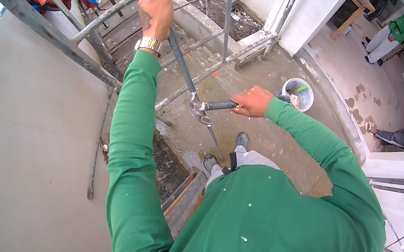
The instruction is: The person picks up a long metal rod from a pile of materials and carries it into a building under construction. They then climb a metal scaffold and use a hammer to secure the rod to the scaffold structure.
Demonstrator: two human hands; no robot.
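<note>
My left hand [157, 10] is raised and wrapped round a grey metal pole [180, 59], close to a horizontal scaffold tube. A metal watch sits on that wrist. The pole slants down toward my boots, and a thinner rod [215, 140] shows in line below it. My right hand [253, 102], slightly blurred, is closed round the dark handle of a hammer [217, 105]. The hammer's head overlaps the pole in view; I cannot tell whether they touch.
Scaffold tubes [233, 58] cross in front of me. A white bucket [303, 87] with things inside stands on the wet concrete floor at right. A pale wall [29, 156] rises at left. Several people in green tops [403, 28] are at the far right.
</note>
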